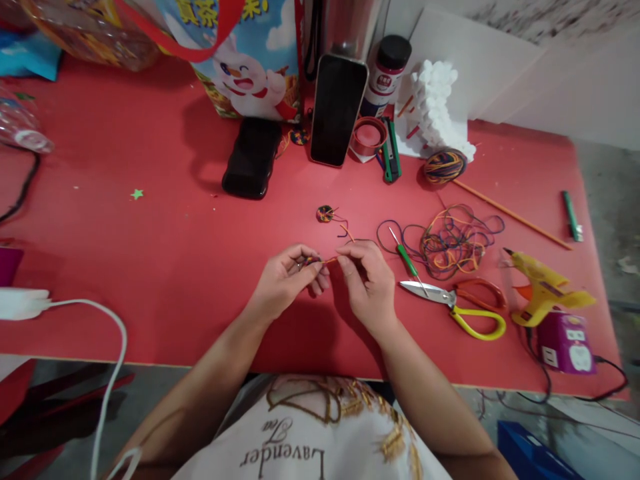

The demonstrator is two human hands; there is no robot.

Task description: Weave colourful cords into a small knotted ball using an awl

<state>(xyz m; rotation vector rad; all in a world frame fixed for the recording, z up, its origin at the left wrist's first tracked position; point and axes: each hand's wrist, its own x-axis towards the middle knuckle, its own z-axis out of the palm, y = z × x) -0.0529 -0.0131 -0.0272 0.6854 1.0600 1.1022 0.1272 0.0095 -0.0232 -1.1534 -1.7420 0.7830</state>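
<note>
Over the front middle of the red table, my left hand [280, 283] is closed, pinching a small multicoloured yarn piece [311, 261], mostly covered by the fingers. From it a short orange-red yarn strand [331, 260] runs across to my right hand [373, 287], whose thumb and forefinger are pinched on it. Just beyond the hands lies a small round yarn piece [325, 213] with loose tails. To the right of my right hand are a green-handled hook [407, 260], its tip pointing away, and a loose tangle of multicoloured yarn [453, 243].
Scissors [477, 322] with red and yellow handles lie right, near a yellow glue gun [545, 287] and purple power block [567, 340]. Behind are a yarn ball [445, 165], green cutter [391, 150], upright phone [339, 110], black case [253, 158] and bag [250, 67]. A white cable [117, 333] crosses the left edge.
</note>
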